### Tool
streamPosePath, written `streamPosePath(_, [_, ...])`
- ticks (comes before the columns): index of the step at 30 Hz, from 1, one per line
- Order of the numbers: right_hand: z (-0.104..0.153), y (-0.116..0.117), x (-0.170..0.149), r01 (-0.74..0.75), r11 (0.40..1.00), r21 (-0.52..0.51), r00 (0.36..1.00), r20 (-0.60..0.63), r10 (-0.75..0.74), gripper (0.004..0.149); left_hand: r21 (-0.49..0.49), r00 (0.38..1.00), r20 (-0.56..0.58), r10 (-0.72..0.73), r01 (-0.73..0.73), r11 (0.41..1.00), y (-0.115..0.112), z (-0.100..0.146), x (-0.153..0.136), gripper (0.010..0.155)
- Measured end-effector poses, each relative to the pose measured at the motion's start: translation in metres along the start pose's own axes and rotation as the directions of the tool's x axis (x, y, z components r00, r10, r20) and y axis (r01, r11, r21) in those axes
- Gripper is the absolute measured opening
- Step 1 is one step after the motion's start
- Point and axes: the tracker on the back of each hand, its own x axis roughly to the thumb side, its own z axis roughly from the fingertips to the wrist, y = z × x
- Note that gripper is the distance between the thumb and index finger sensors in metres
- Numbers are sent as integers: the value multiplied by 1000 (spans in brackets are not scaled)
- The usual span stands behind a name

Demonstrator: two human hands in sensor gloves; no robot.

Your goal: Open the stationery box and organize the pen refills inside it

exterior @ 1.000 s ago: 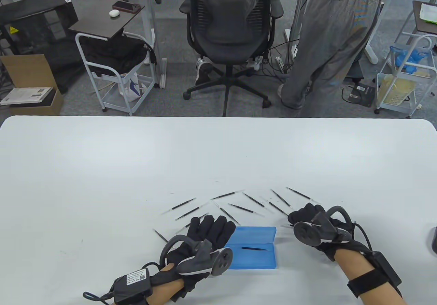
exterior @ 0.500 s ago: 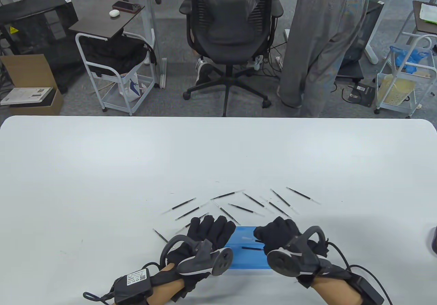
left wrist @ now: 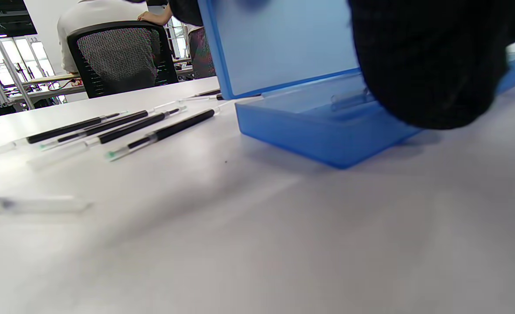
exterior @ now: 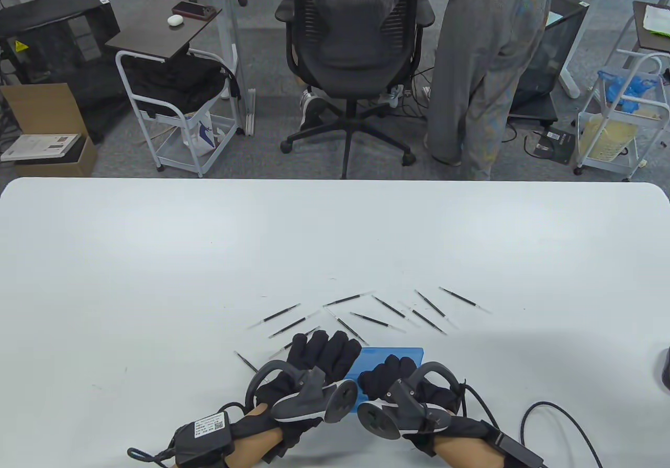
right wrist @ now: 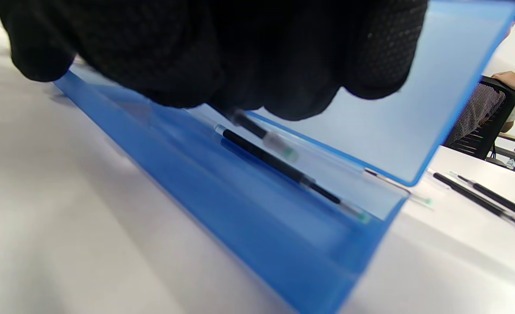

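Note:
The blue stationery box (exterior: 393, 354) lies open near the table's front edge, its lid (right wrist: 440, 96) standing up at the far side. One black pen refill (right wrist: 283, 168) lies inside it. My right hand (exterior: 388, 372) hovers over the box and pinches another pen refill (right wrist: 262, 134), whose tip sticks out just above the tray. My left hand (exterior: 320, 346) rests with straight fingers against the box's left end. Several loose pen refills (exterior: 372, 320) lie scattered in an arc on the table beyond the box, also lying left of the blue box (left wrist: 327, 139) as the pen refills (left wrist: 122, 128).
The white table (exterior: 335, 237) stretches far beyond the refills. One refill (exterior: 246, 361) lies alone left of my left hand. Behind the table stand an office chair (exterior: 356, 44) and a person (exterior: 487, 70) in grey trousers.
My right hand has moved left from the refills at the right to above the open box, carrying a refill. My left hand has stayed put. The person behind has shifted left.

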Motion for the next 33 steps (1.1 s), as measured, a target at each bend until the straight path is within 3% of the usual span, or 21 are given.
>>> streamPosePath(21, [1, 4, 0, -7, 1000, 13, 1000, -8, 7, 57, 0, 1000, -2, 0, 0, 1000, 0, 0, 0, 119])
streamPosePath(27, [14, -24, -10, 53, 996, -74, 998, -30, -55, 55, 0, 1000, -2, 0, 0, 1000, 0, 0, 0, 119])
streamPosePath(33, [28, -58, -61, 97, 977, -188, 976, -174, -130, 54, 1, 1000, -1, -1, 1, 1000, 0, 0, 0, 119])
